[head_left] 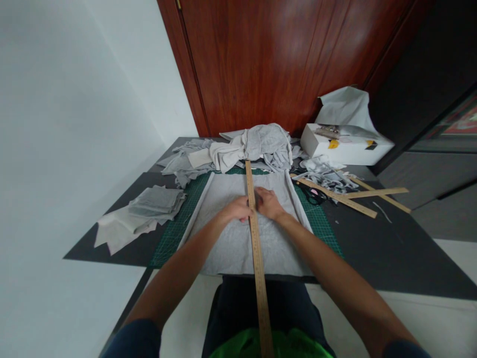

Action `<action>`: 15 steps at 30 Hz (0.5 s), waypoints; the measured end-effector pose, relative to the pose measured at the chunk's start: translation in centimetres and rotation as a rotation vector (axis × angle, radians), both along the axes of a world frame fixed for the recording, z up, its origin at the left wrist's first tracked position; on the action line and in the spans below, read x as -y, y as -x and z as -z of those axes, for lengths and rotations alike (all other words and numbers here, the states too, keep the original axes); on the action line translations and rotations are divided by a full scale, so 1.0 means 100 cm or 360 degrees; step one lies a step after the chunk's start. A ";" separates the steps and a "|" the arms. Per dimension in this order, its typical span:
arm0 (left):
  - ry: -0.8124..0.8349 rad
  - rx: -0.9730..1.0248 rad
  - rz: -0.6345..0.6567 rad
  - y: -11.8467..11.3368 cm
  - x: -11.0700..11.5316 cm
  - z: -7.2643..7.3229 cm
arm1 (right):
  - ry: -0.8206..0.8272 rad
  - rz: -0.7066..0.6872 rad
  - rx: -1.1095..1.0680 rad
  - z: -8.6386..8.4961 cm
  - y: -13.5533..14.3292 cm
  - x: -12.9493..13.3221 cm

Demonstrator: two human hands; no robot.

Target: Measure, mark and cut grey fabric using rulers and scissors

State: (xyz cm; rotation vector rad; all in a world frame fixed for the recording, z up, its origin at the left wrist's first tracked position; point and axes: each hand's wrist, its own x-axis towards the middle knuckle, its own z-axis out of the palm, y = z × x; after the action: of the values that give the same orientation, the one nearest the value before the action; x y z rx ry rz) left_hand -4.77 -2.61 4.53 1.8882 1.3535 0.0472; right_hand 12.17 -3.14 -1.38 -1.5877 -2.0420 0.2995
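Note:
A long wooden ruler (257,258) lies lengthwise over a light grey cloth (223,243), its near end reaching past the table edge toward my body. My left hand (239,209) is at the ruler's left edge, its fingers bent around that edge. Just right of the ruler, my right hand (267,203) rests on the cloth with curled fingers; whether it pinches anything is hidden. Under the cloth is a green cutting mat (324,228).
Crumpled grey cloths (264,144) are heaped at the back. Folded pieces (158,201) lie at left. On the right are fabric scraps (324,171), black scissors (315,195), crossed wooden rulers (357,206) and a white box (346,146). A dark table (402,258) supports everything.

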 end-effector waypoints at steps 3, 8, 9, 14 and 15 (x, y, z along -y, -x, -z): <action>-0.0529 -0.0283 0.0225 -0.001 0.002 -0.003 | 0.0022 0.0067 0.0103 0.007 0.002 0.005; -0.0809 -0.0438 0.0360 0.006 0.009 0.009 | 0.0034 0.0131 0.0181 0.011 0.005 0.009; -0.0785 -0.0420 0.0381 0.009 0.008 0.012 | 0.0030 0.0139 0.0184 0.011 0.005 0.010; -0.0693 -0.0367 0.0473 0.025 -0.004 0.022 | -0.0007 0.0152 0.0191 0.014 0.005 0.011; -0.0693 -0.0370 0.0476 0.026 -0.006 0.023 | -0.0016 0.0150 0.0193 0.015 0.005 0.011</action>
State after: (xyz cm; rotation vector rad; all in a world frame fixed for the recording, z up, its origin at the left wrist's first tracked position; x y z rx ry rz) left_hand -7.36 -1.98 2.24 2.5140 1.2664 -0.0329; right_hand 11.62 -4.28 -2.93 -1.7278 -2.0462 0.1618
